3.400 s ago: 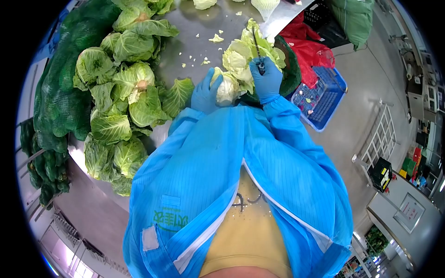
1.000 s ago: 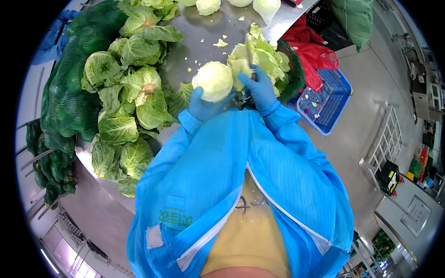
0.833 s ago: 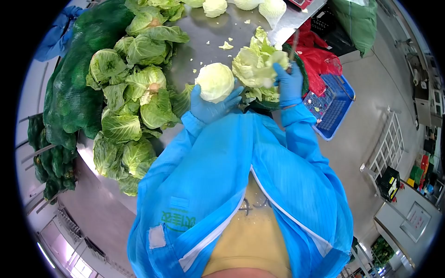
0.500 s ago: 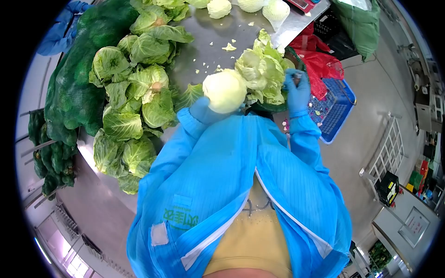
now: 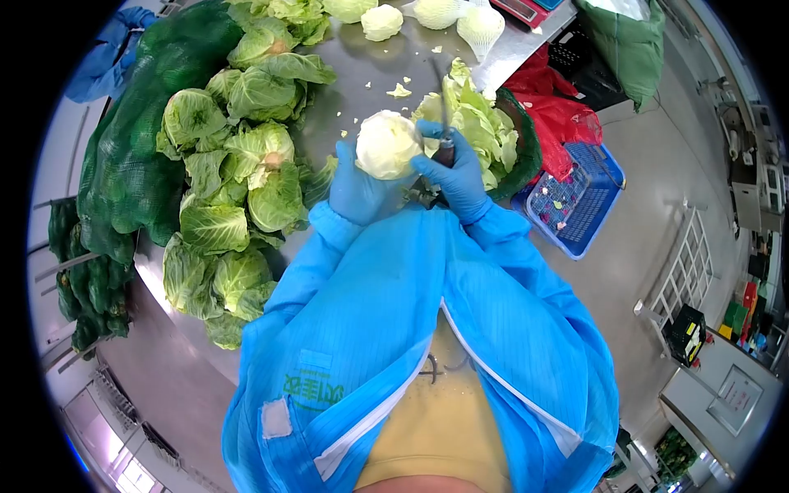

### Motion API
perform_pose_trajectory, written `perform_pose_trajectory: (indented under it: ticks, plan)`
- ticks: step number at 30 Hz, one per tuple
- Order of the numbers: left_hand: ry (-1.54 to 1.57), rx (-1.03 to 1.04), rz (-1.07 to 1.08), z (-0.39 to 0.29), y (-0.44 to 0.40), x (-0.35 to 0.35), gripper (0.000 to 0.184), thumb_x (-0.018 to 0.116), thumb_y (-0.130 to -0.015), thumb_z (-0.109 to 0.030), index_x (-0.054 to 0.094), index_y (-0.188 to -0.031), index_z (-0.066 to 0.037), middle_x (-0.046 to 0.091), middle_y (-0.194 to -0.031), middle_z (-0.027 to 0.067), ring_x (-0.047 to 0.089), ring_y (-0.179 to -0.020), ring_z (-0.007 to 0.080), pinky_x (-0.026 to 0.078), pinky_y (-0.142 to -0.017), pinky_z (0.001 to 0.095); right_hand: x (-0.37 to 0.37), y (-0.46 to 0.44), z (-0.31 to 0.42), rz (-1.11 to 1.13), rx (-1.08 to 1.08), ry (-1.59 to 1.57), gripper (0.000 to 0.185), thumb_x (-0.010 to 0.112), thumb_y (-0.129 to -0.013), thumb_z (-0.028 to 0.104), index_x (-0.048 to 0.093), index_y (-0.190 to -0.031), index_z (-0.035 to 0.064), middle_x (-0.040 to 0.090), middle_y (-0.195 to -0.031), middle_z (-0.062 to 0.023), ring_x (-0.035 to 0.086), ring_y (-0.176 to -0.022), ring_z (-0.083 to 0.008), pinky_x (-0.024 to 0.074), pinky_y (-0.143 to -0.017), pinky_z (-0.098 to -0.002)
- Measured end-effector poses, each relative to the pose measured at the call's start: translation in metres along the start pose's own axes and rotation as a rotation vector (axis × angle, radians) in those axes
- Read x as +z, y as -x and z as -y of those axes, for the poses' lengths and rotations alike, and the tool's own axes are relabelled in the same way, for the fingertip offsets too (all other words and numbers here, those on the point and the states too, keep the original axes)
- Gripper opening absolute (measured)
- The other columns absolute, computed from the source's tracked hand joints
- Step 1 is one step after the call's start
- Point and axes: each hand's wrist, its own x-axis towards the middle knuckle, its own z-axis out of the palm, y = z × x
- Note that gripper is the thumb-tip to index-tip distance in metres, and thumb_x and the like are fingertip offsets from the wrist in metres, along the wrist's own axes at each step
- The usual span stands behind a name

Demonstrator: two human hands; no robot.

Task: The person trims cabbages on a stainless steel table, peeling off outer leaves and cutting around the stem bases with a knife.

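A pale, trimmed cabbage head [image 5: 388, 145] rests in my left hand [image 5: 358, 187], whose gloved fingers cup it from the left and below. My right hand [image 5: 457, 171], also in a blue glove, is closed around the dark handle of a knife [image 5: 445, 105], its blade pointing up and away from me. The fingertips of my right hand are at the right side of the cabbage. Loose pale green leaves [image 5: 485, 127] are heaped just beyond my right hand, over a green-rimmed container [image 5: 530, 135].
Untrimmed cabbages [image 5: 271, 148] are piled along the left, beside green mesh sacks [image 5: 136, 156]. Netted white heads [image 5: 480, 31] stand at the table's far end. On the right are a red bag [image 5: 567, 123], a blue crate [image 5: 588, 218] and a green sack [image 5: 637, 49].
My right hand has come back left from the container's edge to the cabbage, with the knife now upright. The cabbage has turned and shifted slightly left in my left hand.
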Motion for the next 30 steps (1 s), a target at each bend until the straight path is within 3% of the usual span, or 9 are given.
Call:
perform_pose_trajectory:
  ticks: [2, 3, 5, 6, 7, 10, 16, 22, 30]
  plan:
    - [0.367, -0.035, -0.011, 0.007, 0.003, -0.008, 0.083, 0.056, -0.082, -0.056, 0.024, -0.14, -0.007, 0.035, -0.14, 0.014, 0.039, -0.127, 0.0303, 0.037, -0.103, 0.0462, 0.002, 0.003, -0.016, 0.021, -0.09, 0.023, 0.05, 0.073, -0.074, 0.008, 0.051, -0.119, 0.002, 0.059, -0.106, -0.005, 0.055, -0.098, -0.0134, 0.0462, -0.085, -0.0261]
    - [0.367, -0.025, -0.013, 0.006, 0.002, -0.009, 0.083, 0.056, -0.082, -0.056, 0.024, -0.14, -0.007, 0.035, -0.14, 0.014, 0.039, -0.127, 0.0303, 0.037, -0.103, 0.0462, 0.005, 0.0, -0.019, 0.016, -0.184, 0.073, 0.051, 0.076, -0.07, 0.012, 0.054, -0.115, 0.0039, 0.058, -0.1, -0.0024, 0.055, -0.086, -0.0098, 0.0459, -0.075, -0.0226]
    - [-0.093, 0.173, -0.031, 0.008, 0.005, -0.008, 0.078, 0.07, -0.077, -0.033, 0.029, -0.138, -0.008, 0.042, -0.133, 0.0114, 0.044, -0.121, 0.0272, 0.039, -0.102, 0.0408, 0.001, 0.005, -0.015, -0.004, -0.085, 0.158, 0.051, 0.078, -0.068, 0.013, 0.055, -0.112, 0.0047, 0.056, -0.097, -0.0008, 0.051, -0.078, -0.0077, 0.0434, -0.068, -0.0215]
    - [-0.09, 0.172, -0.042, 0.009, 0.007, -0.01, 0.078, 0.07, -0.077, -0.033, 0.029, -0.138, -0.008, 0.042, -0.133, 0.0114, 0.044, -0.121, 0.0272, 0.039, -0.102, 0.0408, 0.002, 0.01, -0.01, -0.03, 0.008, 0.242, 0.051, 0.08, -0.066, 0.015, 0.056, -0.11, 0.0054, 0.054, -0.093, 0.0007, 0.048, -0.071, -0.0055, 0.0409, -0.062, -0.0204]
    - [-0.142, 0.184, -0.083, 0.008, 0.006, -0.012, 0.081, 0.073, -0.071, -0.026, 0.029, -0.138, -0.009, 0.043, -0.132, 0.0106, 0.045, -0.12, 0.0265, 0.039, -0.101, 0.0401, 0.007, 0.01, -0.006, -0.043, -0.051, 0.241, 0.049, 0.082, -0.063, 0.018, 0.057, -0.103, 0.0068, 0.048, -0.082, 0.0034, 0.037, -0.06, -0.0039, 0.0338, -0.053, -0.0207]
    - [-0.262, 0.25, -0.094, 0.005, 0.001, -0.013, 0.085, 0.077, -0.064, -0.018, 0.031, -0.136, -0.01, 0.043, -0.131, 0.0092, 0.046, -0.119, 0.025, 0.04, -0.1, 0.0384, 0.011, 0.008, 0.001, -0.095, -0.254, 0.373, 0.045, 0.083, -0.063, 0.02, 0.055, -0.096, 0.0059, 0.043, -0.076, 0.0033, 0.034, -0.057, -0.0047, 0.0339, -0.051, -0.0217]
    - [-0.55, 0.447, -0.057, 0.002, -0.001, 0.0, 0.088, 0.08, -0.061, -0.014, 0.032, -0.135, -0.009, 0.043, -0.128, 0.0093, 0.046, -0.117, 0.0232, 0.041, -0.099, 0.037, 0.023, 0.012, 0.026, -0.122, -0.341, 0.675, 0.044, 0.083, -0.062, 0.022, 0.05, -0.086, 0.0038, 0.04, -0.076, -0.0003, 0.036, -0.062, -0.0077, 0.0355, -0.055, -0.0232]
    - [-0.559, 0.496, -0.105, 0.001, 0.001, 0.003, 0.092, 0.081, -0.059, -0.012, 0.029, -0.136, -0.008, 0.044, -0.126, 0.0099, 0.046, -0.116, 0.023, 0.041, -0.098, 0.0371, 0.018, 0.008, 0.01, -0.111, -0.374, 0.51, 0.04, 0.077, -0.066, 0.017, 0.055, -0.094, 0.0008, 0.045, -0.083, -0.0043, 0.044, -0.071, -0.0128, 0.0394, -0.063, -0.0242]
    - [-0.519, 0.482, -0.147, -0.002, 0.005, 0.021, 0.095, 0.08, -0.059, -0.006, 0.026, -0.137, -0.008, 0.045, -0.125, 0.0114, 0.048, -0.115, 0.0237, 0.044, -0.096, 0.0367, 0.022, 0.011, 0.013, -0.128, -0.303, 0.441, 0.035, 0.072, -0.07, 0.009, 0.057, -0.1, 0.0007, 0.048, -0.09, -0.0048, 0.048, -0.072, -0.0103, 0.0413, -0.064, -0.022]
